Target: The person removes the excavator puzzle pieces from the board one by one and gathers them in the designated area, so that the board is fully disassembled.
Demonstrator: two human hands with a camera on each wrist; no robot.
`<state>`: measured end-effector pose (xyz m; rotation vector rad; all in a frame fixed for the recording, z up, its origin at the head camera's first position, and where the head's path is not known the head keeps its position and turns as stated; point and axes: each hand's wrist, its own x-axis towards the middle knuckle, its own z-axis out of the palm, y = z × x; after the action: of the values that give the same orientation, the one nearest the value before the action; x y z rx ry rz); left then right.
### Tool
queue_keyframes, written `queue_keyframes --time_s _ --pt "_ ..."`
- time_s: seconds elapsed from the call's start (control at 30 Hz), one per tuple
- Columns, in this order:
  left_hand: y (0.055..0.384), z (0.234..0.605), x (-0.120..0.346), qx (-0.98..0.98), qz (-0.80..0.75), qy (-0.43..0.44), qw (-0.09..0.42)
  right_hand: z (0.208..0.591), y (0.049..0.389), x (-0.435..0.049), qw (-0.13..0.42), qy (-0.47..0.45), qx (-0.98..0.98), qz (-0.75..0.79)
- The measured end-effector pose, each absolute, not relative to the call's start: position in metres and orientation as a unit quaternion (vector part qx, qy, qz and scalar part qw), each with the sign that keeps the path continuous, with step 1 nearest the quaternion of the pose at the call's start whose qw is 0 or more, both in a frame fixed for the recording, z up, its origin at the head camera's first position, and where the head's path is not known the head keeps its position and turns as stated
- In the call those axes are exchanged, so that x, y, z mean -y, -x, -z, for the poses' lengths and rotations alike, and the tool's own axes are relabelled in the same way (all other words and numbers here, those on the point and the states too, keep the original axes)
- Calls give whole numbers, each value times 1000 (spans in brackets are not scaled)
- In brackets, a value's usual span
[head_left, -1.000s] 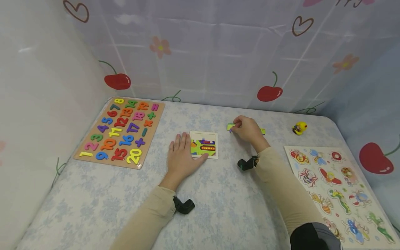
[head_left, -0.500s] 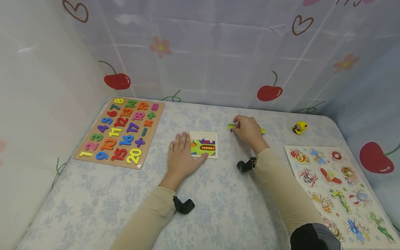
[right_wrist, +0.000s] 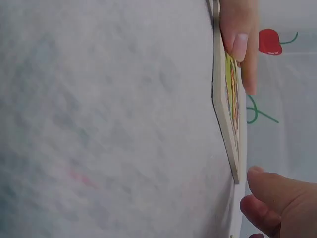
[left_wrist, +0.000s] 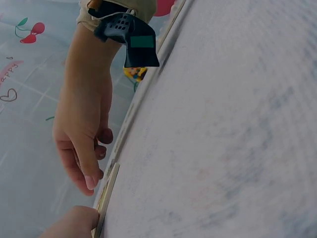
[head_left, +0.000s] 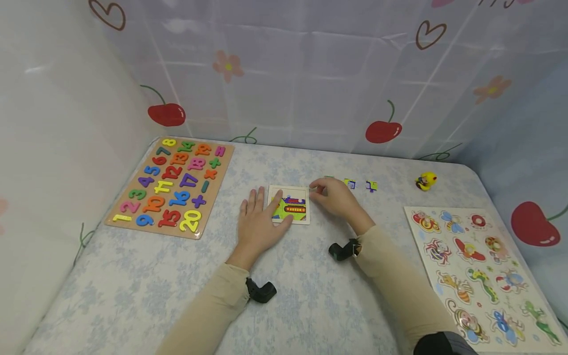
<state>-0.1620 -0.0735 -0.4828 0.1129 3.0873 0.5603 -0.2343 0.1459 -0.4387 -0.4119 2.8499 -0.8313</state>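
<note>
A small square puzzle tray point(head_left: 308, 213) with a pale frame lies mid-table. Its colourful picture shows a vehicle; a bare strip runs along the top. My left hand point(head_left: 257, 227) lies flat at its left side, thumb near the picture's lower edge and index finger over the left part. In the right wrist view, the left thumb point(right_wrist: 241, 42) rests at the tray's edge. My right hand point(head_left: 339, 201) is at the tray's right side, fingers loosely bent, tips right by the upper right edge. In the left wrist view, nothing shows between its fingers.
Behind the right hand lie puzzle pieces, including a blue-and-yellow piece point(head_left: 349, 184) and a yellow-green piece point(head_left: 371, 186); a green one point(head_left: 329, 176) is mostly hidden. A number board point(head_left: 208, 197) lies left, an insect puzzle board point(head_left: 421, 246) right, and a yellow duck toy point(head_left: 426, 181) behind.
My right hand has moved left and nearer, from the loose pieces to the tray's right edge. My left index finger has spread over the tray, which has shifted slightly.
</note>
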Motion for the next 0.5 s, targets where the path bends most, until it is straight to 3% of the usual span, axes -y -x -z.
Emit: queue_keyframes --time_s 0.5 --pt "162 481 72 -986 -162 -40 7 445 220 -134 94 184 -935 289"
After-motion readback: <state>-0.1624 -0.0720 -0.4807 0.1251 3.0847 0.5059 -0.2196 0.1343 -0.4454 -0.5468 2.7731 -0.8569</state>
